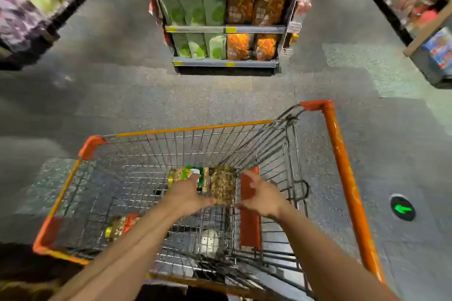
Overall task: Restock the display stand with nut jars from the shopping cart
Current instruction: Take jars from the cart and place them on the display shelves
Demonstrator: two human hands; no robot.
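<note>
An orange-trimmed wire shopping cart (pixel 195 127) stands in front of me. Near the far end of its basket lie nut jars: one with a green label and gold lid (pixel 186 173) and, beside it, a clear jar full of nuts (pixel 223 184). My left hand (pixel 188 194) lies on the green-label jar with fingers stretched and the thumb against the clear jar. Just right of the clear jar, my right hand (pixel 261 197) is spread and holds nothing. A third jar with a red label (pixel 122 226) lies at the near left of the basket. The display stand (pixel 225 63) is ahead.
The stand's shelves hold green and orange snack bags (pixel 241 46). Store shelving runs along the left (pixel 27 7) and right (pixel 420 7) edges, with grey floor between. The cart's orange child-seat flap (pixel 249 217) is on the right. A green arrow marker (pixel 402 209) is on the floor.
</note>
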